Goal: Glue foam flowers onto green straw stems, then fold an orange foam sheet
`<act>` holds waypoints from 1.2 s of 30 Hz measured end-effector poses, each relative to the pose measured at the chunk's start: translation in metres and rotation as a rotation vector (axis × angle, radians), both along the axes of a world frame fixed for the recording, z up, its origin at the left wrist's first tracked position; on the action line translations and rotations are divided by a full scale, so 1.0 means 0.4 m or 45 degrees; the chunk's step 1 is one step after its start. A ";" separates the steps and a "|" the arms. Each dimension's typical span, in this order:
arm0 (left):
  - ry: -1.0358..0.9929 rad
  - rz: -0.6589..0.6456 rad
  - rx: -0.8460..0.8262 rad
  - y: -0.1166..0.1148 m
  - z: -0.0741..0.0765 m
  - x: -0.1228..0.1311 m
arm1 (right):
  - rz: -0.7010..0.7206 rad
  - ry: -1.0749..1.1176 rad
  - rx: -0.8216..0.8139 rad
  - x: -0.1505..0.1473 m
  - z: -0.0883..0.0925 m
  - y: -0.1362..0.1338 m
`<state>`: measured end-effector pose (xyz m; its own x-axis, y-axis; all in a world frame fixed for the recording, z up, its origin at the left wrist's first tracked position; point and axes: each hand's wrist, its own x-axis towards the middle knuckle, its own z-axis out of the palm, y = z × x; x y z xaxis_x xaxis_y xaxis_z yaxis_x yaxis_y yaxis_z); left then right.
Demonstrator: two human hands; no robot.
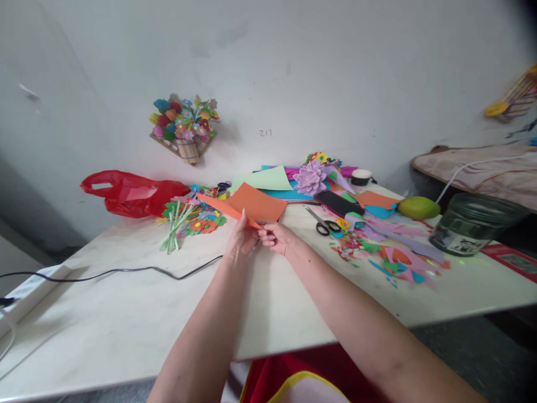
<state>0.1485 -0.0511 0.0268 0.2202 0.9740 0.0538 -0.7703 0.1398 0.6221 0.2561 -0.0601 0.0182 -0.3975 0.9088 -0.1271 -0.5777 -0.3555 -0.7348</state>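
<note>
An orange sheet point(259, 202), paper or thin foam, is held up over the middle of the table, its left part bent upward. My left hand point(243, 236) is closed on its near edge, thumb on top. Beside it my right hand point(274, 235) pinches the same edge near a corner, fingers curled. Behind the sheet lies a pale green sheet point(268, 179). Black-handled scissors point(325, 225) rest on the table to the right of my right hand. Left of my left hand are flower cut-outs point(205, 225) and a bundle of pale green stems point(174, 229).
A red plastic bag point(134, 193) sits at the back left, a power strip point(33, 288) with a black cable point(146, 270) at the left edge. To the right are coloured scraps point(398, 257), a dark phone-like object point(338, 202), a yellow-green fruit point(418, 207) and a glass jar point(465, 226).
</note>
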 end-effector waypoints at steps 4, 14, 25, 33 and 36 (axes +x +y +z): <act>-0.030 0.010 -0.036 0.013 -0.012 -0.003 | 0.085 -0.025 -0.059 0.006 0.001 0.000; 0.132 0.078 -0.173 0.028 -0.018 0.001 | 0.089 -0.342 0.104 0.004 -0.006 0.000; -0.119 0.323 0.100 0.040 -0.020 0.019 | -0.455 -0.776 0.364 -0.015 -0.007 0.003; -0.159 0.349 0.138 0.036 0.006 -0.018 | -0.640 -0.941 0.586 0.002 0.002 0.009; -0.112 0.572 0.001 0.054 0.011 -0.070 | -0.575 -0.962 0.609 0.037 0.013 0.008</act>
